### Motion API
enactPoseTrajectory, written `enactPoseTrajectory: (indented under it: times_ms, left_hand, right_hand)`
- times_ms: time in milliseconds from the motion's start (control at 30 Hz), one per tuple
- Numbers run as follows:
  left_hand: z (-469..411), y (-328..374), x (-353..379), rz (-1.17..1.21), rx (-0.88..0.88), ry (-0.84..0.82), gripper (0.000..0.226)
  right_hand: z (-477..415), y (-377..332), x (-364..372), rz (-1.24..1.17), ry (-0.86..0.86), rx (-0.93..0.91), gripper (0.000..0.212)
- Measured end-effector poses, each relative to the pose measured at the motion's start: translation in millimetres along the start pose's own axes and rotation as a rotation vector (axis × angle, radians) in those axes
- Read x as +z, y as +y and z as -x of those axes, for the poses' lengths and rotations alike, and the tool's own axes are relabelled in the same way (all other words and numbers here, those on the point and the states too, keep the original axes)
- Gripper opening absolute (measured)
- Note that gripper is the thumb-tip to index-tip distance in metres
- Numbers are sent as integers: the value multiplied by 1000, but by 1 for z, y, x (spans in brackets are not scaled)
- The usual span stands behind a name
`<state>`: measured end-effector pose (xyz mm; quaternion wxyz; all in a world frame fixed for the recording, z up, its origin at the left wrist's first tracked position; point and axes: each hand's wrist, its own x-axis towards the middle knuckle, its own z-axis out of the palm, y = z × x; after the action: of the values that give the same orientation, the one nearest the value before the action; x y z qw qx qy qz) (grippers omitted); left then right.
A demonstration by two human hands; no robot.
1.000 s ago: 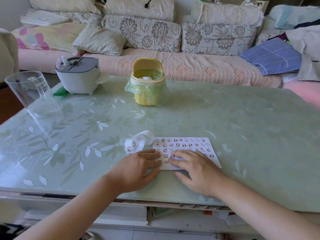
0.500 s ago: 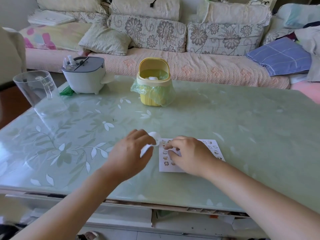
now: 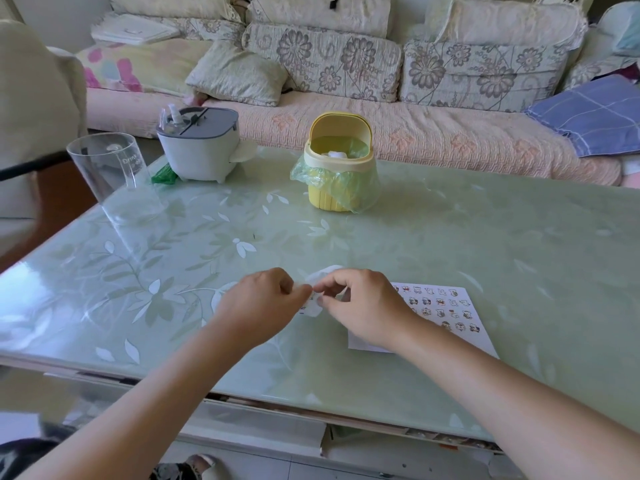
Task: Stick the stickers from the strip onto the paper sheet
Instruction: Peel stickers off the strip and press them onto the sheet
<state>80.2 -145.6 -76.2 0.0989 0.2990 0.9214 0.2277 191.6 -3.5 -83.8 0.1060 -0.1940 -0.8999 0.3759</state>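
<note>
A white curled sticker strip (image 3: 316,306) hangs between my two hands, just above the green glass table (image 3: 450,237). My left hand (image 3: 263,306) pinches its left part with curled fingers. My right hand (image 3: 363,306) pinches the strip at its top with thumb and forefinger. The white paper sheet (image 3: 446,313), covered with several small cartoon stickers, lies flat on the table to the right; my right hand and wrist hide its left part.
A yellow mini bin (image 3: 337,164) with a green liner stands at mid table. A grey-lidded white container (image 3: 199,143) and a clear plastic jug (image 3: 110,174) stand at the far left. A floral sofa (image 3: 346,81) runs behind the table.
Both hands left the paper sheet, picked up the strip and lifted it. They now hold it to the left of the sheet. The camera view shifted left.
</note>
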Motion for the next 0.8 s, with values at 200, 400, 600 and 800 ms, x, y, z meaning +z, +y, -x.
enactPoseTrajectory:
  times_ms: [200, 400, 600, 800]
  left_hand:
    - [-5, -1, -1, 348, -31, 13, 19]
    - [-4, 6, -7, 650, -84, -85, 24]
    - [-2, 14, -12, 774, -109, -135, 29]
    - [-3, 18, -13, 802, -150, -131, 27]
  right_hand:
    - [-4, -1, 2, -96, 2, 58, 7]
    - [-8, -10, -4, -379, 8, 138, 9]
    - [-13, -12, -8, -458, 27, 159, 13]
    - [-17, -8, -10, -281, 105, 4, 19]
